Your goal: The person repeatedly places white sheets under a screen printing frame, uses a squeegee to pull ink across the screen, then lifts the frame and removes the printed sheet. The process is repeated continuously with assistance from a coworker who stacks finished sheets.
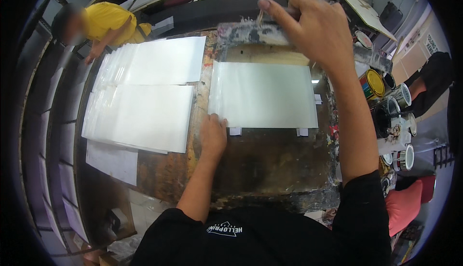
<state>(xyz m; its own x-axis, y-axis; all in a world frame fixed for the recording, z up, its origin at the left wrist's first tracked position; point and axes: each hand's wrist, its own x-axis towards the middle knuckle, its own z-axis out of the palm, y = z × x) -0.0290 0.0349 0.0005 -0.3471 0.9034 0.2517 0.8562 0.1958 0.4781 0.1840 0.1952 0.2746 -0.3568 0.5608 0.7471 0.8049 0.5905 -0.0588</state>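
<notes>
A white, slightly translucent sheet [265,94] lies on a dark, shiny board [275,162], its left edge curling up a little. At the sheet's near left corner, my left hand [213,133] is closed with its fingers and thumb at the edge. My right hand [318,32] is raised above the far right of the board, fingers curled round something I cannot make out. Close behind it runs a paint-stained frame bar [251,33]. Small white tabs [235,131] stick out along the sheet's near and right edges.
Two overlapping stacks of white sheets [144,116] cover the left of the worktable. Paint cans [372,83] crowd the right side. At the far left stands a person in a yellow shirt [108,20], beside a shelving rack [67,135]. A red cushioned seat [405,205] is at the lower right.
</notes>
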